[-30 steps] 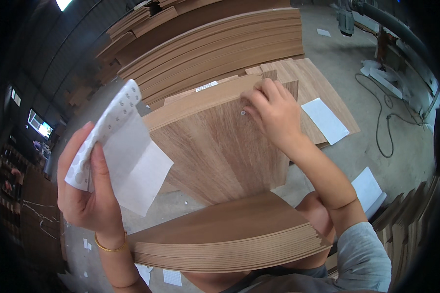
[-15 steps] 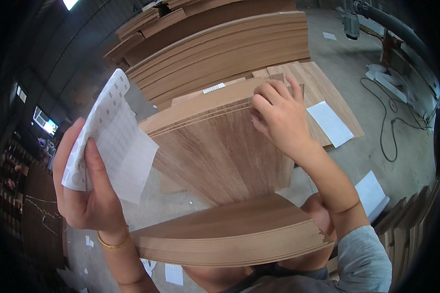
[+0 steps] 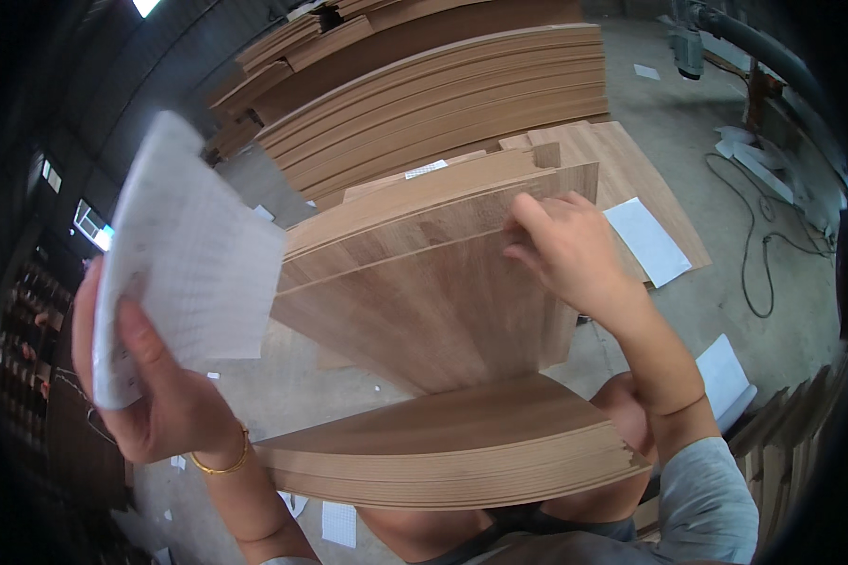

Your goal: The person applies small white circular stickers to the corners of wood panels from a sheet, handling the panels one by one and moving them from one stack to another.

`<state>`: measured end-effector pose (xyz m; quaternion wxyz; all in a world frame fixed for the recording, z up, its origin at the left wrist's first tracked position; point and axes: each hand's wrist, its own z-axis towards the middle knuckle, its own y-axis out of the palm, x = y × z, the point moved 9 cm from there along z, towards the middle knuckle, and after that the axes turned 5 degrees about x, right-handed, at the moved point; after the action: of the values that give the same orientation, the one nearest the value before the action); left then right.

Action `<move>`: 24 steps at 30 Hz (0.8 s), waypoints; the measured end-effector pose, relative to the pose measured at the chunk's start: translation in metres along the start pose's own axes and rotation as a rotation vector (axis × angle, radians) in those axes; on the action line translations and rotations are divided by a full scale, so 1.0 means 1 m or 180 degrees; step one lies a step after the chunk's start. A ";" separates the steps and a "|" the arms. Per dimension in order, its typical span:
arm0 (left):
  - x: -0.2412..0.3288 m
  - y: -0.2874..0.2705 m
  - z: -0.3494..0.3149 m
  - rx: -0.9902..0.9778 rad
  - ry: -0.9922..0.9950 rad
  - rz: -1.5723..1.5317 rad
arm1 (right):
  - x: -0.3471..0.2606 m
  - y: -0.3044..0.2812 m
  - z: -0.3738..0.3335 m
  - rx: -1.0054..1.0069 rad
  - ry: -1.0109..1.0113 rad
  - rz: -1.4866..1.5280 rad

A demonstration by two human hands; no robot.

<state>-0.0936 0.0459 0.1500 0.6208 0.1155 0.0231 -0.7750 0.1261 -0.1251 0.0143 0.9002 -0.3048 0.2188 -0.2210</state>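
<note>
My left hand (image 3: 181, 407) grips a folded white label sheet (image 3: 212, 259), thumb in front and fingers behind. At the top edge of the nearest upright wood-grain panel (image 3: 433, 311), near its right corner, my right hand (image 3: 579, 252) is closed with curled fingers. That panel leans toward me, apart at the top from the other upright panels (image 3: 424, 202) behind it. Closer in, a stack of brown panels (image 3: 462, 476) rests against my legs, its layered edges facing up.
Behind the upright panels stands a large pile of boards (image 3: 443, 104). A white paper (image 3: 648, 242) lies on a wood-grain board to the right. A black cable (image 3: 749, 254) loops over the floor, and more boards (image 3: 782, 443) stand at the lower right.
My right hand has come nearer and lower, and the front panel has tipped toward me, parting from those behind. My left hand has shifted left with the label sheet, which has turned.
</note>
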 end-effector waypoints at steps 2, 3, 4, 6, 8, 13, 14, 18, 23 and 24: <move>0.006 0.009 -0.003 -0.0285 0.0162 -0.0031 | 0.000 -0.001 -0.003 0.0010 -0.0158 0.0042; 0.012 0.020 -0.008 -0.0401 0.0320 0.0096 | 0.000 -0.002 -0.004 0.0020 -0.0285 0.0043; 0.022 0.032 -0.014 -0.0627 0.0737 0.0246 | -0.001 -0.001 -0.005 -0.0058 -0.0228 0.0050; 0.026 0.042 -0.021 -0.0291 0.1149 -0.0517 | -0.018 -0.025 -0.010 0.0072 -0.0394 0.0186; 0.026 0.054 -0.034 -0.0794 0.1006 -0.0535 | -0.028 -0.020 -0.022 -0.0627 -0.0459 0.0591; 0.051 0.068 -0.045 -0.0573 0.0872 -0.1163 | -0.031 -0.007 -0.042 -0.2080 -0.0971 0.3145; 0.054 0.068 -0.053 -0.0686 0.0753 -0.1194 | -0.036 -0.001 -0.046 -0.2100 -0.1183 0.3570; 0.072 0.076 -0.079 -0.1304 0.0650 -0.1421 | 0.001 0.007 -0.019 0.0158 -0.0015 0.2064; 0.070 0.107 -0.123 -0.2449 0.0465 -0.1397 | 0.011 0.048 -0.012 0.0079 0.0431 0.2286; 0.069 0.116 -0.137 -0.2960 0.0437 -0.1308 | 0.023 0.053 -0.014 0.0202 0.0616 0.2036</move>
<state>0.0254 -0.0217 0.0150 0.4385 -0.1292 0.4283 -0.7795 0.1512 -0.1054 -0.0355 0.9081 -0.1701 0.3808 0.0382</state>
